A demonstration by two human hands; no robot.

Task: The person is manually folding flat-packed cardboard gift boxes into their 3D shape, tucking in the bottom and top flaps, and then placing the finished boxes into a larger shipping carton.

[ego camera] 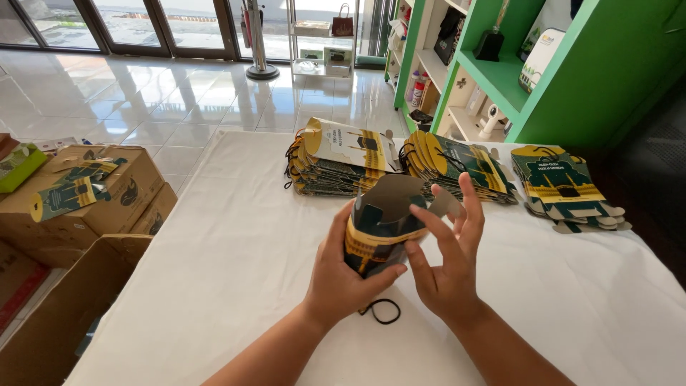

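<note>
Gripping a half-opened green-and-gold paper gift box [379, 232] at frame centre, the left hand [343, 275] wraps it, fingers curled, while the right hand [446, 261], fingers spread, steadies its side flap.

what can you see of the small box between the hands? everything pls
The small printed box looks like thin card, dark green with yellow bands outside and plain grey-brown inside. It is opened into a tube, its top open with flaps standing up. It is held above the white table. The left hand wraps its left side; the right hand touches its right side, fingers spread. A black cord loop hangs below it.
</note>
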